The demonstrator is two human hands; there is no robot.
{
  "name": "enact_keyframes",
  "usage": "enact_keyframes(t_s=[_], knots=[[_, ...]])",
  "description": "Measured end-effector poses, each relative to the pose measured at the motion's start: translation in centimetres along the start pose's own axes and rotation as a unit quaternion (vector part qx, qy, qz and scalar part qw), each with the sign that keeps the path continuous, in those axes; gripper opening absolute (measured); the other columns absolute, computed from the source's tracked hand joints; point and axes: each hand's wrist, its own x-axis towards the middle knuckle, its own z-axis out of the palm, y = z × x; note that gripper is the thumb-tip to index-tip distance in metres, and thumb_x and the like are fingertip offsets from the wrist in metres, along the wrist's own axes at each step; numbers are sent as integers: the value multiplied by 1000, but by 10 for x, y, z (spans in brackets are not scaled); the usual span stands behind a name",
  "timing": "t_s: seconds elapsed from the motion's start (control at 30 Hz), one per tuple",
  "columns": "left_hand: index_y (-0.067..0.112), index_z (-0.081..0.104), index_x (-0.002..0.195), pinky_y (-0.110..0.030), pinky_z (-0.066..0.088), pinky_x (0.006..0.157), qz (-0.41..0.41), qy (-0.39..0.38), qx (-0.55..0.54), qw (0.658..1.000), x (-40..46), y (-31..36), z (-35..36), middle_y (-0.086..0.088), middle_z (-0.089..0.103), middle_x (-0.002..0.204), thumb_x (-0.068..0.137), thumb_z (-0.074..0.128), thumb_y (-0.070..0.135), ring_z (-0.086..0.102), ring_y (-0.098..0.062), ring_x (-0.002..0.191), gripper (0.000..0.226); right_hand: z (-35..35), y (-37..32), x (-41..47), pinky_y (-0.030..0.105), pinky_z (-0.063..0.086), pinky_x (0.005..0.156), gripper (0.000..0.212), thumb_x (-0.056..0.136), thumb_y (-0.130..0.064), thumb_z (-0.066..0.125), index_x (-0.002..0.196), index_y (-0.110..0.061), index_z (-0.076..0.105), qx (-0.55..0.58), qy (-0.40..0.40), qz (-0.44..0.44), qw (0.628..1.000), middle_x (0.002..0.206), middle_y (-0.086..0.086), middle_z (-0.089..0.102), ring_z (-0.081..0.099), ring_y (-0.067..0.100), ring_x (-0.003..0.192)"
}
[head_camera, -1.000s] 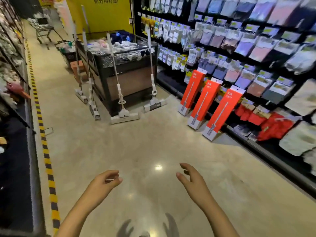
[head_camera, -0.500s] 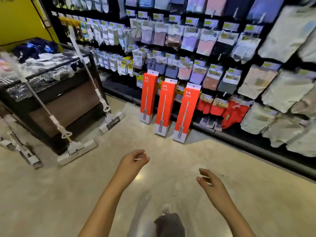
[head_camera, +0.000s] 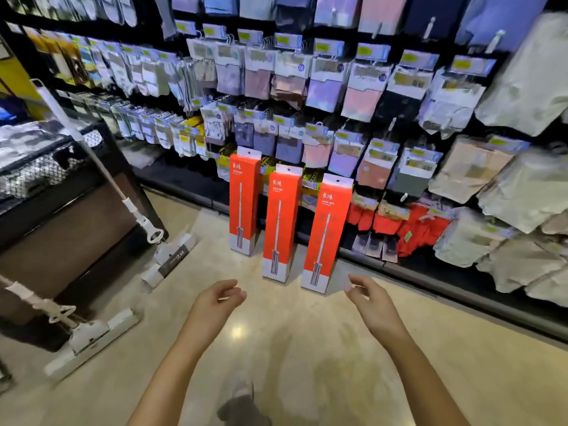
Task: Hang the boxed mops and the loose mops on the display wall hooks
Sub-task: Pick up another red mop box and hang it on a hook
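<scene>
Boxed mops (head_camera: 280, 222), three tall red cardboard cartons with white tops, stand upright on the glossy beige floor (head_camera: 307, 348), leaning against the display wall (head_camera: 338, 96) of hanging soft packets. The left hand (head_camera: 215, 305) and right hand (head_camera: 373, 302) hover just before them, fingers loosely curled, holding nothing. Loose mops (head_camera: 144, 229) with flat white heads lean on a dark bin (head_camera: 61, 229) at left.
</scene>
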Motion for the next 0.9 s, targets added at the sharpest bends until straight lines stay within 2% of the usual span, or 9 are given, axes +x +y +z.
enact_keyframes(t_s=[0.1,0.27,0.37,0.47,0.53,0.67,0.73,0.8,0.9], knots=[[7,57,124,-26,40,85,-1,1,10,1000,62,6,-13,-5,63,108,90,61,15,55,2,85,35,12,-8,53,26,37,89,31,93,-15,57,123,-10,58,6,13,19,1000,125,2,60,54,20,118],[6,57,124,-31,41,90,3,-54,36,998,176,38,-21,-9,65,113,89,61,16,59,-20,103,37,24,-23,121,26,39,87,29,94,-20,57,122,-14,59,17,61,49,997,123,0,60,55,18,115],[8,58,122,-32,43,92,21,-98,75,992,238,67,-6,-8,64,113,89,62,18,58,-21,106,34,26,-25,152,26,39,86,20,94,-18,56,113,-23,57,23,93,74,993,116,-5,60,55,18,113],[10,61,114,-18,43,76,31,-165,105,980,289,95,22,-9,64,102,89,61,19,58,-17,96,26,23,-21,180,25,38,88,19,93,-15,58,110,-24,57,32,113,103,988,114,-4,60,55,19,112],[1,63,102,-12,39,66,47,-213,123,968,320,110,48,-11,58,88,90,60,14,55,-19,88,18,18,-17,200,23,37,88,20,93,-15,57,112,-23,57,33,119,124,985,117,-3,60,55,17,111],[5,56,125,-21,40,83,52,-230,133,963,371,140,105,-7,63,116,88,64,16,59,-19,106,39,-2,-1,257,23,36,88,24,93,-14,57,117,-17,59,39,119,158,979,121,0,60,54,18,114],[6,53,130,-23,41,86,35,-237,132,962,393,150,128,-9,62,123,88,64,17,58,-20,110,44,-13,8,291,23,37,88,26,93,-15,57,120,-14,58,33,102,170,980,121,0,59,54,19,116],[3,55,126,-22,41,80,19,-245,132,960,416,153,147,-12,63,119,87,66,21,58,-16,101,45,-24,17,326,23,37,88,28,93,-17,57,121,-13,58,34,85,177,980,121,-1,59,54,18,117],[1,58,117,-25,46,75,-17,-234,124,964,457,149,171,-11,65,103,68,64,37,56,-12,89,62,-37,30,380,22,37,88,32,93,-18,57,124,-12,58,30,54,187,980,123,0,59,54,15,116]])
